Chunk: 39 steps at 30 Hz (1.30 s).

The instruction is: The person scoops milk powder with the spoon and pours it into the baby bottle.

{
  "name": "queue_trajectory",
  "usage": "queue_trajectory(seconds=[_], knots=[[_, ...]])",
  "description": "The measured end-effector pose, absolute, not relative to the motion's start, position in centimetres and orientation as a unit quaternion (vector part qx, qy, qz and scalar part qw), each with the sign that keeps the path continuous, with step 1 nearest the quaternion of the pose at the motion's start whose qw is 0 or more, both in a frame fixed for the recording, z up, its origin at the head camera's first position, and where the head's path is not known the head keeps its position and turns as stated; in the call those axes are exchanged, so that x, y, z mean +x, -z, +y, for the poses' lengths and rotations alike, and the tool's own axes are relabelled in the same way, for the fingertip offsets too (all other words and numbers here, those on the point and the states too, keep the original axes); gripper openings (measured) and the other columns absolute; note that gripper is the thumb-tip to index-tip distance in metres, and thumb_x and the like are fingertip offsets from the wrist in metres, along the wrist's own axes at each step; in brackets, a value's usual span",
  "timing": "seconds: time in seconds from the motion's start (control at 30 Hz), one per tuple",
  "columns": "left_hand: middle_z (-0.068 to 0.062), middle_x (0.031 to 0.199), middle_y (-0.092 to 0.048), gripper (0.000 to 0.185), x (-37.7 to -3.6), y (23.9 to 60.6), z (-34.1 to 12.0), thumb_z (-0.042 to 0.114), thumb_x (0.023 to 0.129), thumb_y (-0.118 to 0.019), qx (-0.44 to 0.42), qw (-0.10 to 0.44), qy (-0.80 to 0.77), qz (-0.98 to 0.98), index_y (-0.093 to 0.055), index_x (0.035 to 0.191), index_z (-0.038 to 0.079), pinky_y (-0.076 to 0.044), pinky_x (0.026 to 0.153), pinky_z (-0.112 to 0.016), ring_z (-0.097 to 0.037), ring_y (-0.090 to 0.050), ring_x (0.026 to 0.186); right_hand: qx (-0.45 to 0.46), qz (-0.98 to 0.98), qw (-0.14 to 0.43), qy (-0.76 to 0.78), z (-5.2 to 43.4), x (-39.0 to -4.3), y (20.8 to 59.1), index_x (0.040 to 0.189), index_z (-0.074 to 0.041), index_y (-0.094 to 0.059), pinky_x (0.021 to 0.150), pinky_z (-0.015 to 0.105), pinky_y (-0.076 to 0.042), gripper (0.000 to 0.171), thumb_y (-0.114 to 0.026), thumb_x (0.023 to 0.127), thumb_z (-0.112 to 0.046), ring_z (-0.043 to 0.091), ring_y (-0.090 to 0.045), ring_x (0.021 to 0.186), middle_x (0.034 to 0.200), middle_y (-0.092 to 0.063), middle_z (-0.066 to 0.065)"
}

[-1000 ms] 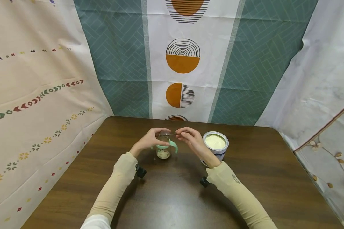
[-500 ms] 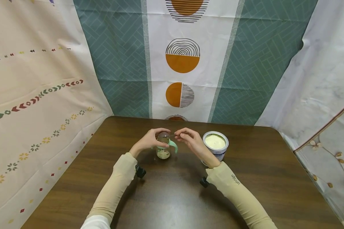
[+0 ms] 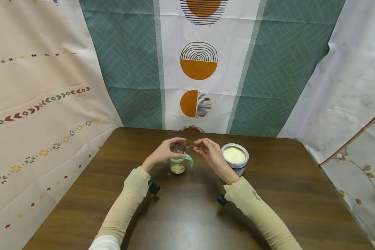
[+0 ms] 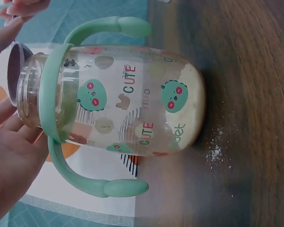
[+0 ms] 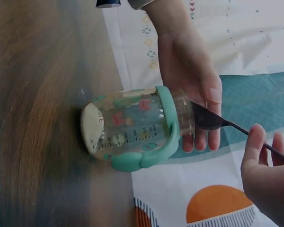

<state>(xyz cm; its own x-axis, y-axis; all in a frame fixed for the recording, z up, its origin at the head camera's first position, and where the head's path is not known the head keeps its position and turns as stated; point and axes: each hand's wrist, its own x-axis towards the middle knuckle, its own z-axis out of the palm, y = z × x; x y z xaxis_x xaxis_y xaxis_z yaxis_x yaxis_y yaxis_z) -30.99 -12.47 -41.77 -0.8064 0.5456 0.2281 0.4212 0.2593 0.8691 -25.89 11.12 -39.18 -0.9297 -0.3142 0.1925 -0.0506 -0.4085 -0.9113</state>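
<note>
The brown table [image 3: 187, 211] bears an open tin [image 3: 240, 169], right of my right hand [image 3: 210, 152]. Further left, the clear bottle [image 4: 132, 99] stands upright, my left hand [image 3: 164, 152] curled round its neck. My right pinches the spoon [image 5: 209, 117], tilted at the bottle's mouth.

The bottle [image 4: 104, 97] reads "CUTE" several times in red and green capitals, with what looks like "pet" near its base and a blurry numbered scale, while the right sleeve [image 3: 258, 204] seems to say "LetsSlim" and blue lettering on the tin [image 3: 240, 167] is illegible.
</note>
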Motion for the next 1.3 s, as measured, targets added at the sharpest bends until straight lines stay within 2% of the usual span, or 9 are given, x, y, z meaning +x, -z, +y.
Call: queue_trajectory(seconds=[0.13,0.23,0.4,0.67,0.77,1.0,1.17,1.3], knots=[[-0.012,0.138,-0.055,0.062,-31.0,41.7,-12.2,0.015,0.082,-0.077,0.292,0.056,-0.535,0.791,-0.051,0.138,0.012,-0.05,0.099,-0.036,-0.025,-0.057,0.121,-0.099,0.492,0.065,0.863,11.5,-26.2,39.1,0.097,-0.005,-0.062,0.083,0.022,-0.054,0.034,-0.032,0.107,-0.019,0.014,-0.065,0.087,0.102,-0.064,0.004],[-0.014,0.138,-0.055,0.061,-31.1,41.7,-12.0,0.018,0.085,-0.074,0.287,0.059,-0.542,0.788,-0.048,0.14,0.009,-0.049,0.101,-0.043,-0.029,-0.056,0.123,-0.041,0.45,0.053,0.891,11.8,-26.4,38.9,0.092,-0.006,-0.061,0.081,0.022,-0.053,0.036,-0.031,0.107,-0.018,0.014,-0.063,0.084,0.1,-0.063,0.005],[-0.012,0.138,-0.055,0.056,-31.0,41.5,-11.7,0.021,0.09,-0.069,0.273,0.065,-0.541,0.793,-0.048,0.141,0.008,-0.05,0.1,-0.043,-0.029,-0.057,0.122,0.012,0.414,0.038,0.909,12.4,-26.6,38.7,0.088,-0.008,-0.06,0.08,0.021,-0.052,0.037,-0.031,0.106,-0.02,0.013,-0.06,0.082,0.098,-0.062,0.005],[-0.02,0.134,-0.058,0.047,-29.3,39.1,-11.0,0.014,0.092,-0.065,0.266,0.059,-0.547,0.792,-0.053,0.135,0.001,-0.046,0.104,-0.047,-0.034,-0.056,0.124,0.024,0.382,0.034,0.923,12.8,-26.7,38.6,0.087,-0.008,-0.057,0.076,0.019,-0.049,0.037,-0.028,0.106,-0.02,0.012,-0.057,0.08,0.097,-0.061,0.005],[-0.021,0.132,-0.059,0.045,-29.5,39.3,-10.8,0.012,0.092,-0.065,0.263,0.055,-0.551,0.79,-0.054,0.133,0.0,-0.046,0.104,-0.048,-0.035,-0.057,0.123,0.024,0.38,0.037,0.924,13.0,-26.6,38.6,0.087,-0.009,-0.057,0.075,0.018,-0.049,0.036,-0.028,0.106,-0.02,0.012,-0.056,0.08,0.096,-0.061,0.004],[-0.013,0.127,-0.064,0.044,-30.9,41.2,-10.9,0.016,0.089,-0.07,0.262,0.035,-0.55,0.792,-0.058,0.131,0.008,-0.05,0.101,-0.039,-0.027,-0.061,0.119,0.022,0.379,0.022,0.925,13.3,-26.5,38.4,0.086,-0.01,-0.057,0.074,0.017,-0.048,0.037,-0.028,0.106,-0.019,0.011,-0.056,0.077,0.092,-0.061,0.002],[-0.018,0.129,-0.061,0.045,-30.9,41.2,-10.8,0.016,0.088,-0.071,0.277,0.03,-0.553,0.785,-0.058,0.13,0.008,-0.046,0.105,-0.049,-0.03,-0.057,0.123,0.024,0.365,0.007,0.931,13.9,-26.5,38.1,0.085,-0.009,-0.056,0.073,0.017,-0.048,0.036,-0.027,0.106,-0.018,0.011,-0.056,0.077,0.093,-0.061,0.003],[-0.023,0.132,-0.058,0.046,-29.9,39.8,-10.5,0.01,0.089,-0.069,0.28,0.036,-0.557,0.781,-0.056,0.132,0.001,-0.042,0.106,-0.055,-0.035,-0.053,0.127,0.026,0.355,0.003,0.935,14.4,-26.6,37.9,0.085,-0.009,-0.055,0.072,0.016,-0.048,0.036,-0.028,0.106,-0.018,0.011,-0.057,0.077,0.094,-0.061,0.003]])
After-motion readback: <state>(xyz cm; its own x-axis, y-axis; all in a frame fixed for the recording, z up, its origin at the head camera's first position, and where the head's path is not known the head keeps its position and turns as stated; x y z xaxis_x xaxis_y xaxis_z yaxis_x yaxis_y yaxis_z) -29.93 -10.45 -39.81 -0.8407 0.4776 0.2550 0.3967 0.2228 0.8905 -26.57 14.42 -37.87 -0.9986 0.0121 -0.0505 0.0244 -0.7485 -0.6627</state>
